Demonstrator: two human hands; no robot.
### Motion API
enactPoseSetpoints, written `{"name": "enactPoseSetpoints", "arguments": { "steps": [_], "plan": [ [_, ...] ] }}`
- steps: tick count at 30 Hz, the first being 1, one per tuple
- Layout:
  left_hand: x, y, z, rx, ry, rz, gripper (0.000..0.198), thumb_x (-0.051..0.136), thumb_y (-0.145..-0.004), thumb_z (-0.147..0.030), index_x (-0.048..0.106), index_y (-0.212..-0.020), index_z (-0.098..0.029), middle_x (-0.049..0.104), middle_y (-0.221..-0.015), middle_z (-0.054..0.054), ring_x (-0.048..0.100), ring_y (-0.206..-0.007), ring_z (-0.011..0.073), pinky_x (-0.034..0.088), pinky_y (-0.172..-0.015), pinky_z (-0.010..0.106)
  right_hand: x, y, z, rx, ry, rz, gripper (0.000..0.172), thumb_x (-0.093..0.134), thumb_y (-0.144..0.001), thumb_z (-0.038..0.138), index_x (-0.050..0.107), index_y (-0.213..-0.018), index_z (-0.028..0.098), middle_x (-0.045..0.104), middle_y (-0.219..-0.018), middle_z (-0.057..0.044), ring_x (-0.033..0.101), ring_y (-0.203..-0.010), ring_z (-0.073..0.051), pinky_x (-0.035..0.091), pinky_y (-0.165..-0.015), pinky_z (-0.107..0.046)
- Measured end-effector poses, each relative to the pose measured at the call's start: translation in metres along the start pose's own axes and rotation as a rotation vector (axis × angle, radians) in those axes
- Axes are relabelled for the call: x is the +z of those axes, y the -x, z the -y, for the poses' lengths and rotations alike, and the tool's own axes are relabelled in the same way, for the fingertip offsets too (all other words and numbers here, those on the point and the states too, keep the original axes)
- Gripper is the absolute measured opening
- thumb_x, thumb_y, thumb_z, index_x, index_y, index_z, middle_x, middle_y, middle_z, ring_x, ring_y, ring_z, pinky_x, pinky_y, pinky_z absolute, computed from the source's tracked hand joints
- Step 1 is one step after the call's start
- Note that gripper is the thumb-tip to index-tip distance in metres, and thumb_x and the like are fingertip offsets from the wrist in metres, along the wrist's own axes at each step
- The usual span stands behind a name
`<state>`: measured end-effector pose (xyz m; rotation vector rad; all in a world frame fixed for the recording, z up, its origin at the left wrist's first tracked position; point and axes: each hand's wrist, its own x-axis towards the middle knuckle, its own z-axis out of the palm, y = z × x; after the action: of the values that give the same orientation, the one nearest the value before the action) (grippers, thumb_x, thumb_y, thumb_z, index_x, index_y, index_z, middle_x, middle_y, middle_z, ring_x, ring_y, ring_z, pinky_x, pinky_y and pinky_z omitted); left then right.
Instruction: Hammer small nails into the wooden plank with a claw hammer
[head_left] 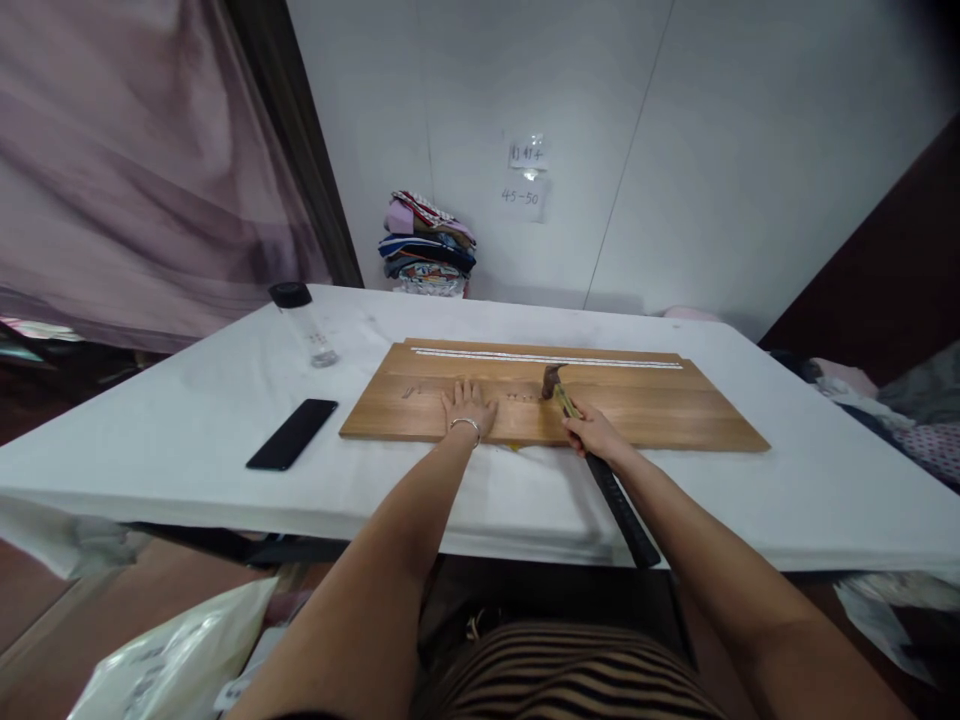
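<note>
A wooden board (660,405) lies flat on the white table (225,400), with a pale strip (547,357) along its far edge. My left hand (469,406) rests flat on the board, fingers spread, a bracelet on the wrist. My right hand (592,432) is wrapped round the handle of a hammer (559,388), close to the head. The hammer's dark head touches the board just right of my left hand, and its black grip runs back under my forearm. A few small nails seem to stand in the board near the head; they are too small to be sure.
A black phone (293,433) lies on the table left of the board. A clear bottle (304,322) with a black cap stands behind it. Folded clothes (429,245) are stacked at the wall. A curtain hangs at left; a plastic bag (172,655) sits below the table.
</note>
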<state>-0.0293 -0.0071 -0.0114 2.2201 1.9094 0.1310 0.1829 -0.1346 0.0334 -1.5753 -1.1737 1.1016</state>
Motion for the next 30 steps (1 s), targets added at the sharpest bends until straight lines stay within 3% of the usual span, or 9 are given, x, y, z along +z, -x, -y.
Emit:
{"name": "enactPoseSetpoints", "arguments": {
  "steps": [8,17,30],
  "plan": [
    [0.001,-0.002,0.001,0.017,-0.03,0.021,0.078,0.022,-0.101,-0.054,0.033,-0.167,-0.015,0.021,-0.177,0.012,0.015,-0.164,0.0332,0.012,-0.131,0.061,0.0,-0.001,0.0,-0.003,-0.044,0.005,0.023,0.062,-0.067,0.031,0.046,-0.083,0.026,0.046,-0.048,0.011,0.037,-0.036,-0.008,0.03,-0.034,-0.02],
    [0.001,-0.01,-0.001,0.009,-0.064,0.071,0.077,0.023,-0.101,-0.054,0.032,-0.168,-0.016,0.018,-0.177,0.013,0.013,-0.164,0.036,0.014,-0.13,0.063,-0.002,-0.006,0.003,0.023,-0.028,-0.011,0.025,0.065,-0.069,0.029,0.051,-0.089,0.025,0.047,-0.05,0.011,0.04,-0.037,-0.008,0.03,-0.035,-0.019],
    [0.002,-0.004,0.001,0.04,-0.086,0.028,0.076,0.022,-0.102,-0.052,0.034,-0.167,-0.014,0.021,-0.176,0.014,0.017,-0.163,0.0353,0.014,-0.13,0.062,0.002,-0.004,0.006,0.016,-0.041,0.004,0.023,0.061,-0.068,0.029,0.051,-0.089,0.025,0.046,-0.05,0.011,0.039,-0.037,-0.009,0.032,-0.033,-0.02]
  ]
}}
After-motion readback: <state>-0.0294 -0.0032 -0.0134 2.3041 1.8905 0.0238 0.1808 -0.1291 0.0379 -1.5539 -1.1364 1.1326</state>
